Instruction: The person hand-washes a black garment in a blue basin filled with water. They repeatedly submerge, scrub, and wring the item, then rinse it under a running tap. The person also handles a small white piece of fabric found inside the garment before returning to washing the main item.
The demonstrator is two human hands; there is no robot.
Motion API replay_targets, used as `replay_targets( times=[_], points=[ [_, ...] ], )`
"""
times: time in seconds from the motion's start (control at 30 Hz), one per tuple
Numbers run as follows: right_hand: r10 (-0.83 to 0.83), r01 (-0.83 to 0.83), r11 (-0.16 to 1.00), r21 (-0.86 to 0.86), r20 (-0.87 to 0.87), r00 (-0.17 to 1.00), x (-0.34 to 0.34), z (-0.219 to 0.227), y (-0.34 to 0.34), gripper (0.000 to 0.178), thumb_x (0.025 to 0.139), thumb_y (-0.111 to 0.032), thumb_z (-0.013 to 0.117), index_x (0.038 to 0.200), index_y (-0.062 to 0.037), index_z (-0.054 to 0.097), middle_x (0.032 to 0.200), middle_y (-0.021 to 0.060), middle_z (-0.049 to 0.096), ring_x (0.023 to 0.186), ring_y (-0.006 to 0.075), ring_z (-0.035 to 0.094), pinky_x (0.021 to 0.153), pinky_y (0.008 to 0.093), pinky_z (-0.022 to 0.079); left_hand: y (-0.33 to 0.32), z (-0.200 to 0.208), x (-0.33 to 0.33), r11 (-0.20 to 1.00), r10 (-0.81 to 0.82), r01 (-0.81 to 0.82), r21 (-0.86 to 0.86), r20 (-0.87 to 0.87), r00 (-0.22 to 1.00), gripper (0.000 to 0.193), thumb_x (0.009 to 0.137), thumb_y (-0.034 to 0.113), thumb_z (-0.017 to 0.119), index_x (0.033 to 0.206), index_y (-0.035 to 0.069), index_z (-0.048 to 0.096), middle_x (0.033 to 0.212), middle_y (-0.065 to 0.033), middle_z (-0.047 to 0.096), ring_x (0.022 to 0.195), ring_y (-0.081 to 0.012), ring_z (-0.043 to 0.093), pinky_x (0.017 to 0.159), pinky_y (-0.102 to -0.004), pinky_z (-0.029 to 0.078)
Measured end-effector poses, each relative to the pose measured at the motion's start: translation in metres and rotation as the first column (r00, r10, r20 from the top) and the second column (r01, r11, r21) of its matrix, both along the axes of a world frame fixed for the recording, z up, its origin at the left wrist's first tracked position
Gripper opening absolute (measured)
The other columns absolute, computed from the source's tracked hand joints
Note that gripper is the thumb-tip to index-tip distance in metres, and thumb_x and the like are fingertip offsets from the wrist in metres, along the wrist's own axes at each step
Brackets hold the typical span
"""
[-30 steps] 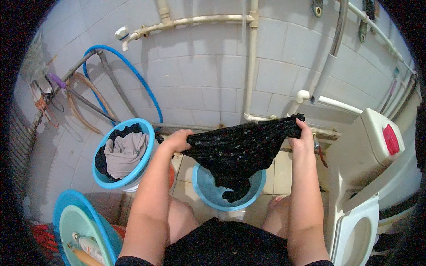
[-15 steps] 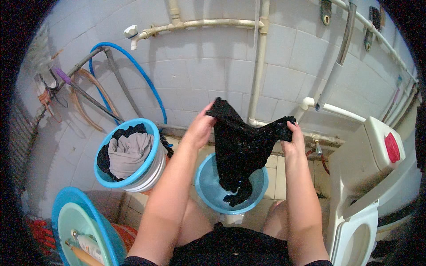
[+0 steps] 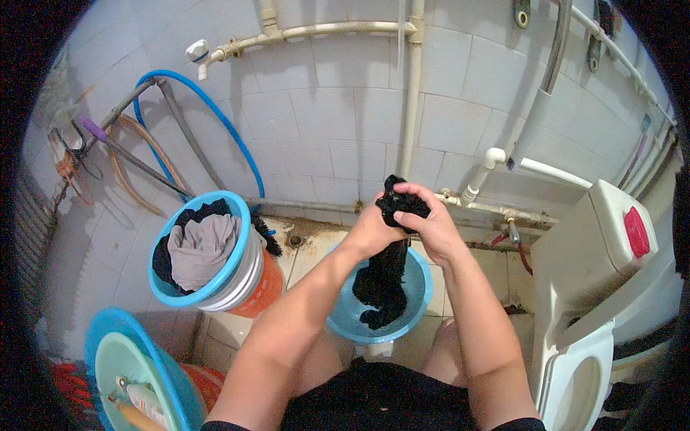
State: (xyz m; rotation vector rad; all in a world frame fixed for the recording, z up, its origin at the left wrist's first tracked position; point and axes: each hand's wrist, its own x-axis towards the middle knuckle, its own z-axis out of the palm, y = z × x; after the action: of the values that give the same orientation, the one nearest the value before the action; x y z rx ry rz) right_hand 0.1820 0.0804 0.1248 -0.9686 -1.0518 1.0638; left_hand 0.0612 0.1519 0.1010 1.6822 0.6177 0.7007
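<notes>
A black wet garment [image 3: 384,269] hangs bunched from my two hands, its lower end lying in a light blue basin [image 3: 420,298] on the floor between my knees. My left hand [image 3: 375,228] is closed round the gathered cloth from the left. From the right, my right hand [image 3: 430,219] grips the top of the bunch, thumb across its front. The two hands are close together above the basin's far rim. Part of the basin's left rim is hidden behind my left forearm.
To the left, a blue-rimmed basin [image 3: 248,248] holding grey and black clothes sits on an orange and white bucket [image 3: 262,287]. Nested blue and pale green basins [image 3: 108,359] stand nearer. A toilet [image 3: 575,366] is at the right; pipes [image 3: 338,29] run along the tiled wall.
The garment was spread out between my hands, held at two corners. My hands have come together and gathered it into a bunch, with more of it resting in the basin.
</notes>
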Motion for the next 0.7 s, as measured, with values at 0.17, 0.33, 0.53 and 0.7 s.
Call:
replay_targets(
  times=[0.17,0.33,0.53,0.7],
  points=[
    [0.142,-0.162,0.984,0.079,0.210,0.967,0.028,0.012,-0.022,0.095,0.066,-0.011,0.073,0.140,-0.0128,0.014,0.131,0.0123,0.035,0.120,0.0237,0.038,0.099,0.0335,0.033,-0.012,0.007,-0.007,0.969,0.075,-0.067,0.238,-0.025,0.997,0.054,0.061,0.006,0.066,0.112,-0.001,0.046,0.102,-0.0161,0.056,0.098,-0.0274,0.055,0.086,-0.0344,0.043],
    [0.342,-0.332,0.940,0.084,-0.195,0.919,0.041,0.017,-0.030,0.108,0.063,-0.025,0.079,0.142,-0.0151,0.005,0.137,0.0148,0.028,0.127,0.0265,0.029,0.102,0.0394,0.028,-0.024,0.026,-0.007,0.953,0.179,-0.169,0.253,-0.018,0.984,0.053,0.062,0.007,0.063,0.112,0.000,0.048,0.103,-0.0161,0.056,0.099,-0.0278,0.054,0.088,-0.0337,0.041],
    [0.402,-0.081,0.892,-0.445,0.698,0.593,0.071,-0.038,-0.017,0.122,0.054,-0.043,0.082,0.142,-0.0121,0.003,0.145,0.0175,0.012,0.133,0.0284,0.016,0.108,0.0385,0.016,-0.020,0.058,-0.019,0.938,0.345,-0.336,-0.082,0.297,0.890,0.044,0.069,0.000,0.060,0.111,0.001,0.047,0.091,-0.0078,0.059,0.084,-0.0166,0.058,0.075,-0.0301,0.048],
    [0.269,-0.187,0.960,-0.209,0.875,0.402,0.074,-0.166,0.021,0.111,0.055,-0.046,0.080,0.139,-0.0088,0.017,0.142,0.0175,0.021,0.128,0.0332,0.024,0.106,0.0393,0.020,-0.029,0.087,-0.015,0.944,0.179,0.072,-0.322,0.683,0.708,0.037,0.073,-0.007,0.057,0.108,0.002,0.048,0.096,-0.0095,0.059,0.085,-0.0194,0.059,0.072,-0.0322,0.051]
  ],
)
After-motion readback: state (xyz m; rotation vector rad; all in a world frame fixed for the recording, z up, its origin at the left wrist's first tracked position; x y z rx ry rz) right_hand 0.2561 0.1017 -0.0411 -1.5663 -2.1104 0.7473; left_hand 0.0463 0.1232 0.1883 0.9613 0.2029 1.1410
